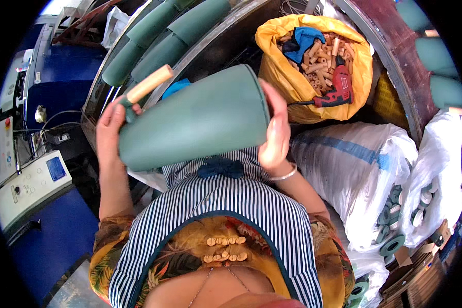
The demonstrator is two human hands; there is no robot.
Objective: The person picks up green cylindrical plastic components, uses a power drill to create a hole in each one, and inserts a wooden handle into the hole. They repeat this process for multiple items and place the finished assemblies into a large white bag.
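Note:
Held sideways between my two hands is a large dark green tapered vessel [195,118], apparently plastic, its wider rim to the right. A short wooden grip [150,84] sticks out at its left end, fitted on a green stub. My left hand [110,120] closes round that end beside the stub, thumb up against it. My right hand [275,126] grips the wide rim, palm along the edge and fingers partly hidden behind it. The vessel's inside does not show.
Beyond my right hand stands a yellow sack [272,77] of wooden grips, a red power drill [342,87] on top. White plastic sacks [349,169] lie at right, some with green round parts. Nested green vessels [164,36] line the back left. A control panel [36,185] stands left.

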